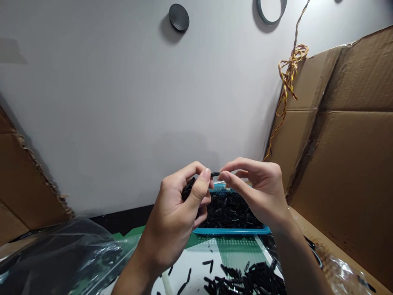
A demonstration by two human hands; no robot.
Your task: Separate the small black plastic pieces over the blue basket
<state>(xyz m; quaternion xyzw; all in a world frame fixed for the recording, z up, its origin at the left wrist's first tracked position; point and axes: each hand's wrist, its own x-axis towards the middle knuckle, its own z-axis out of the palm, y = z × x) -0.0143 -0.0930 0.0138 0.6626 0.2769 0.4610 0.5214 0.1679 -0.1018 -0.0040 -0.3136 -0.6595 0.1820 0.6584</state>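
Observation:
A short, thin black piece [215, 174] spans the gap between my two hands, pinched at both ends. My left hand [181, 205] is closed, thumb and forefinger on the piece's left end, and more black pieces [188, 189] are bunched in its palm. My right hand [260, 188] pinches the right end between thumb and forefinger, its other fingers loosely curled. Behind and below the hands sits a blue basket [233, 231] filled with similar black pieces. A loose pile of black pieces [254, 280] lies nearer me on the white and green surface.
Clear plastic bags [89, 254] lie at the left. Cardboard panels stand at the left [27, 176] and right [346, 155]. Twisted yellow-brown wire [290, 69] hangs by the right panel. The white wall [123, 102] bears a black disc [179, 18] and a ring [272, 21].

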